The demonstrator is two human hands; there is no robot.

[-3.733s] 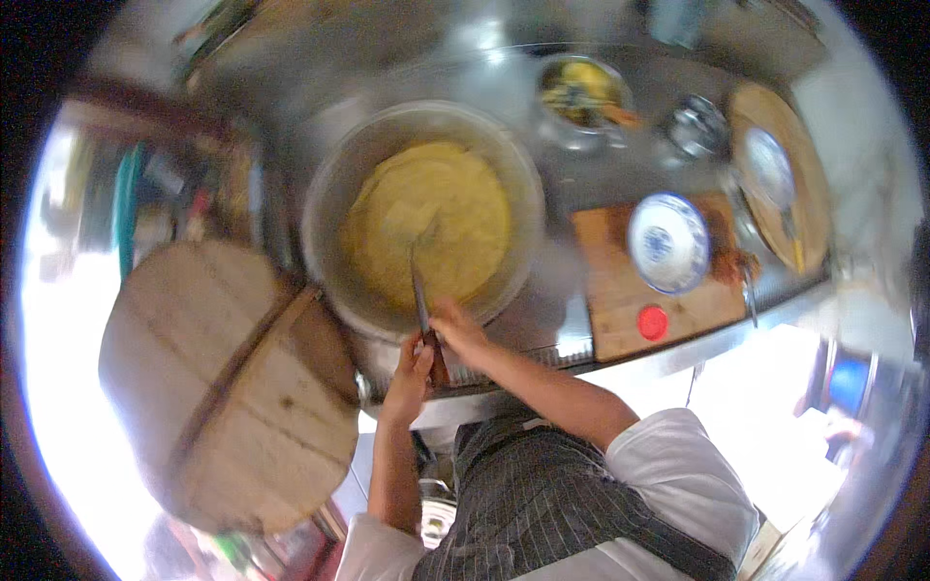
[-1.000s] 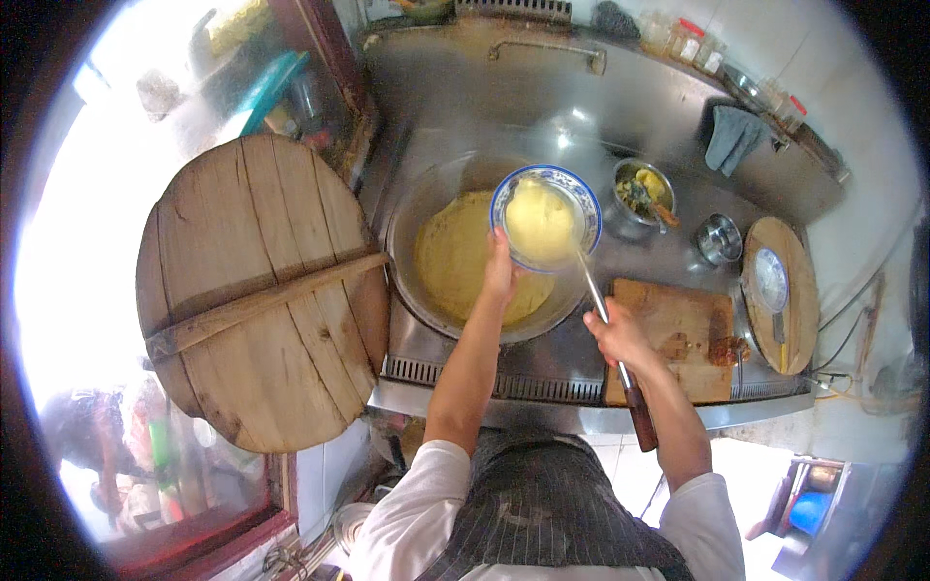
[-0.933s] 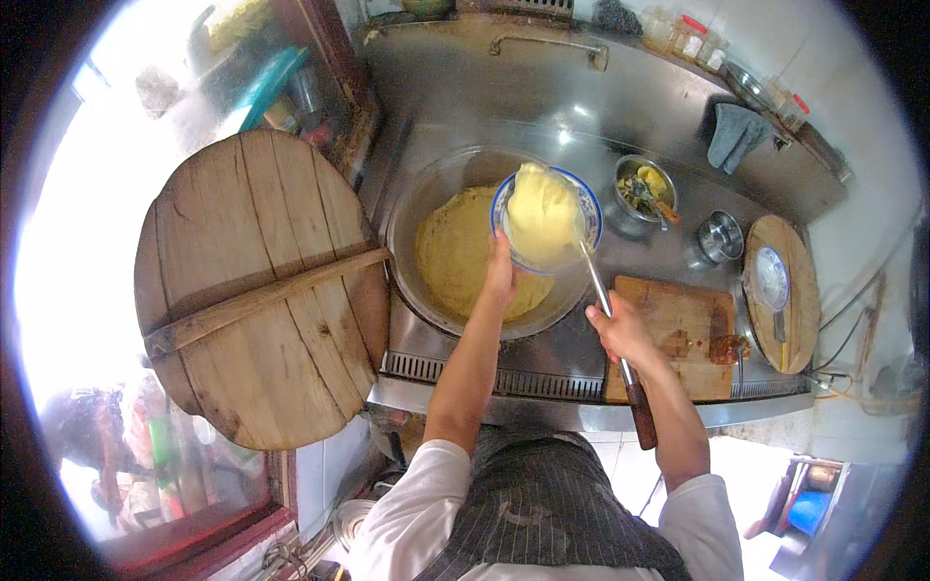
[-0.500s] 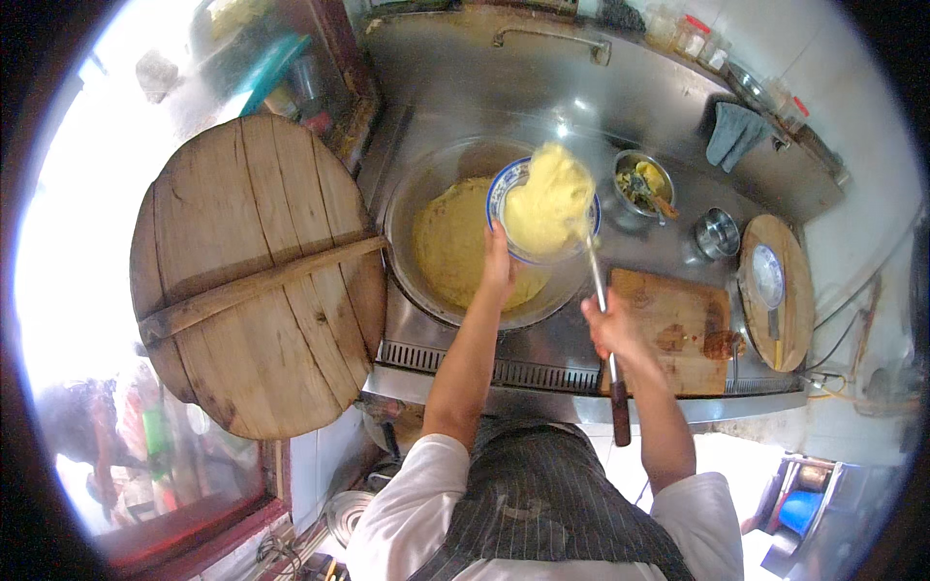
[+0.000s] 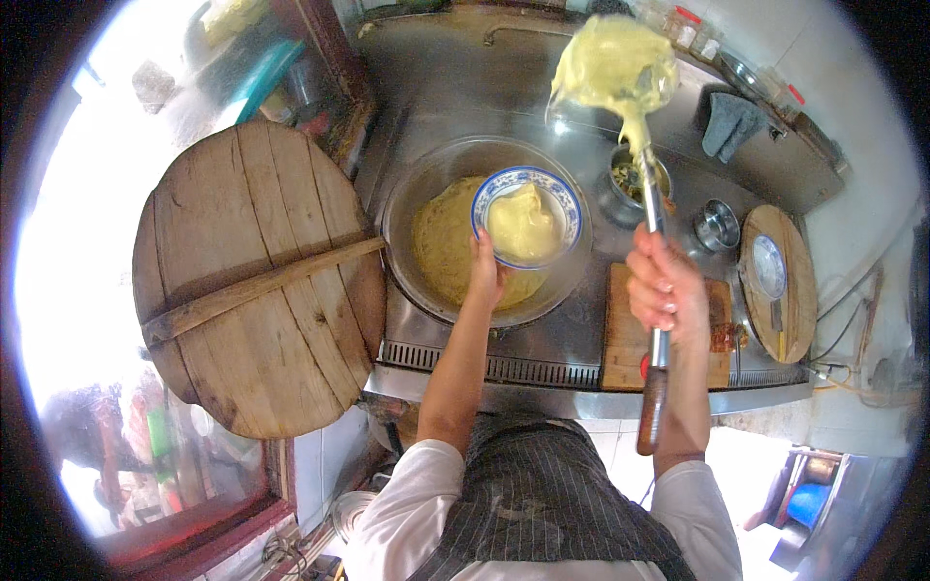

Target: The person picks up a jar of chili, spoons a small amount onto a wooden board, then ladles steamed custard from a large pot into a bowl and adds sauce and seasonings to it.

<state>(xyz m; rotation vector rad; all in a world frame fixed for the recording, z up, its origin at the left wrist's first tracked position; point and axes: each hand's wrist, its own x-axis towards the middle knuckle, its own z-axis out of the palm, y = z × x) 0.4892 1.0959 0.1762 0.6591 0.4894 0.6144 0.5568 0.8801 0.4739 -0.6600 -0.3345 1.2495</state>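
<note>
My left hand [image 5: 489, 271] is closed on a blue-and-white patterned bowl [image 5: 481, 215] above a wide metal pot [image 5: 390, 254]. A mound of thick yellow paste [image 5: 523, 223] lies in the bowl, and more yellow food [image 5: 441, 242] fills the bottom of the pot. My right hand [image 5: 666, 286] grips the shaft of a long-handled ladle [image 5: 647, 179] with a dark brown grip end. Its head, raised high at the upper right, is coated in the same yellow paste, which hides the head's exact shape. A drip of paste runs down onto the shaft.
Left of the pot stands a large round wooden lid [image 5: 262, 218]. At right are a wooden cutting board [image 5: 625, 320], a metal bowl of mixed food [image 5: 630, 184], a metal cup [image 5: 717, 225] and a round board [image 5: 760, 320]. A tap [image 5: 528, 34] is on the back wall.
The ladle has risen from the bowl, up and right, leaving a mound of paste inside. The bowl has shifted slightly left and down in my left hand.
</note>
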